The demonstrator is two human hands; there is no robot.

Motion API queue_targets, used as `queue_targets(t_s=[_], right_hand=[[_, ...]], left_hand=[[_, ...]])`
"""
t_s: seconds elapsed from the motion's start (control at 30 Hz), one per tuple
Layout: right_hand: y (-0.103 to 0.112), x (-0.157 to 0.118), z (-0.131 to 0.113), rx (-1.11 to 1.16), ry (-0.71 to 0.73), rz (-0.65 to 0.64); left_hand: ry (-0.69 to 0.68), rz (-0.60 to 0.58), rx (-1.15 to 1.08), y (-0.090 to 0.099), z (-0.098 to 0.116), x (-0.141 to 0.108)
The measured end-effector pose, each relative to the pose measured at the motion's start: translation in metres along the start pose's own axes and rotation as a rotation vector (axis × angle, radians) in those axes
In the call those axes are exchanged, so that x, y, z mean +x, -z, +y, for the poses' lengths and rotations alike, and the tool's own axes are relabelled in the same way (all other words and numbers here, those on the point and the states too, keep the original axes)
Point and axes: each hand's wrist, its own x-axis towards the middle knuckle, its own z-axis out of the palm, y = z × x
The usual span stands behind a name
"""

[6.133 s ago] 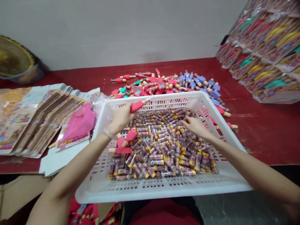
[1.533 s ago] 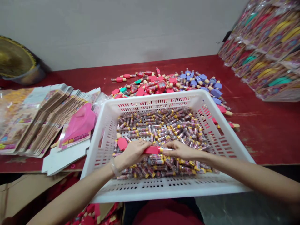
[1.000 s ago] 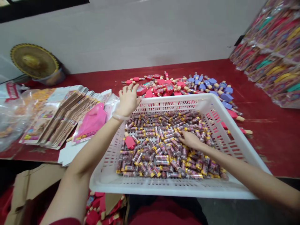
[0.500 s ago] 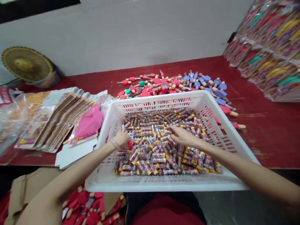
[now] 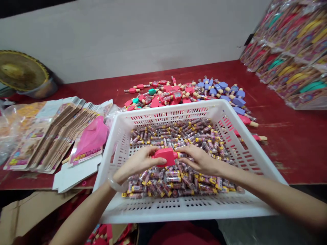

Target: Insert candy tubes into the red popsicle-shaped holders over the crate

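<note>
Over the white plastic basket (image 5: 184, 217), my left hand (image 5: 139, 161) is closed around a red faceted plastic piece (image 5: 166, 156). My right hand (image 5: 200, 158) pinches a small clear tube (image 5: 181, 155) with a yellow band, its end lined up against the narrow red neck of that piece. Whether the tube sits inside the neck I cannot tell. Below both hands, many similar yellow-banded tubes (image 5: 173, 179) lie loose in the basket.
Behind the basket lies a heap of red and purple tube pieces (image 5: 176, 97) on the red table (image 5: 293, 143). Folded printed cards (image 5: 61, 129) and a pink sheet (image 5: 92, 136) are at left. Bagged packs (image 5: 293, 64) are stacked at right. A cardboard box (image 5: 28, 214) stands lower left.
Both hands have risen from the tubes and come together at the basket's middle. The red piece moved right with my left hand, and my right hand now holds a tube against it.
</note>
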Motion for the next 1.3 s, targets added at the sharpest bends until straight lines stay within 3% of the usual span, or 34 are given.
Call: queue_targets(t_s=[0.23,0.4,0.63,0.7,0.77,0.9,0.97,1.0,1.07,1.17,1.23,1.3], right_hand=[[-0.006,-0.009,-0.007,-0.267,0.259,0.050],[-0.004,-0.013,-0.017,-0.302,0.350,0.105],[-0.002,-0.018,-0.033,-0.419,0.383,0.044],[-0.002,-0.020,-0.035,-0.390,0.341,0.046],[-0.002,-0.020,-0.034,-0.196,0.180,-0.006],[0.001,-0.014,-0.021,0.669,-0.444,-0.371],[0.006,-0.008,-0.013,0.965,-0.643,-0.499],[0.009,-0.006,-0.009,0.979,-0.672,-0.508],[0.016,-0.002,-0.005,0.739,-0.592,-0.415],[0.022,-0.003,-0.005,0.254,-0.324,-0.192],[0.023,-0.005,-0.006,0.189,-0.294,-0.149],[0.024,-0.004,-0.006,0.305,-0.393,-0.183]], left_hand=[[0.193,-0.218,-0.122,-0.001,-0.001,0.004],[0.242,-0.405,-0.425,-0.005,-0.004,0.004],[0.278,-0.347,-0.355,-0.012,-0.004,0.001],[0.265,-0.355,-0.328,-0.012,-0.002,0.000],[0.159,-0.333,-0.217,-0.012,-0.001,-0.003],[-0.289,-0.060,0.353,-0.015,-0.003,-0.007],[-0.464,0.075,0.556,-0.017,-0.007,-0.004],[-0.489,0.124,0.590,-0.017,-0.010,-0.001],[-0.388,0.145,0.520,-0.017,-0.014,0.007],[-0.150,-0.055,0.232,-0.016,-0.018,0.017],[-0.171,-0.106,0.193,-0.018,-0.022,0.017],[-0.312,0.018,0.333,-0.020,-0.027,0.015]])
